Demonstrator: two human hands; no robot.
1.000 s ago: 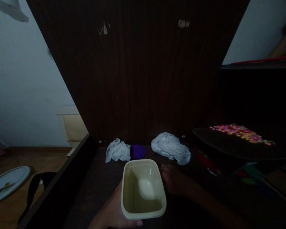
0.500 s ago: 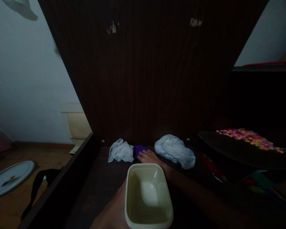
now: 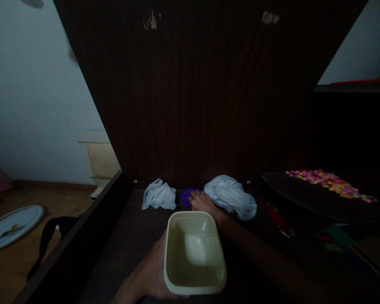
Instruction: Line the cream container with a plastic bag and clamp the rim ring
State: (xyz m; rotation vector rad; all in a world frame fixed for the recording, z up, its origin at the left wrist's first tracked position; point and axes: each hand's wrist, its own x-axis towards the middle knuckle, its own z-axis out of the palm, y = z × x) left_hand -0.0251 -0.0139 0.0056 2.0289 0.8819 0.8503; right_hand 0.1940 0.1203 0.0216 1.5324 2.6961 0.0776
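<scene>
Right now my L hand (image 3: 153, 268) has the cream tub (image 3: 174, 253) gripped from its left side, palm & fingers curled round the outer wall; most of the fingers are hidden behind it. Tub's tipped w/ its open mouth facing me, so I see the pale bottom & a bit of shine inside. It's front & center, nearer me than my R hand (image 3: 205, 202).

That one reaches past the tub's far right corner, back of the hand up, fingertips on the right part of the small purple cloth (image 3: 185, 196). Can't tell if they're pinching it or just lying on top. Cloth's on the dark wood surface (image 3: 120, 245), near the foot of the tall dark panel (image 3: 190, 93), b/w two crumpled things: white bundle (image 3: 160, 195) just L of it, bigger whitish bag (image 3: 229, 195) to the R, right by my fingers.

Off to the R, a dark shelf (image 3: 281, 198) w/ a curved edge carries a heap of pink, red & yellow bits (image 3: 329, 183), too small to make out. On the L, past the low side board (image 3: 79, 232), there's a white oval thing (image 3: 34, 213) on the wood floor (image 3: 63, 192), w/ a black strap (image 3: 44, 240) near it.
</scene>
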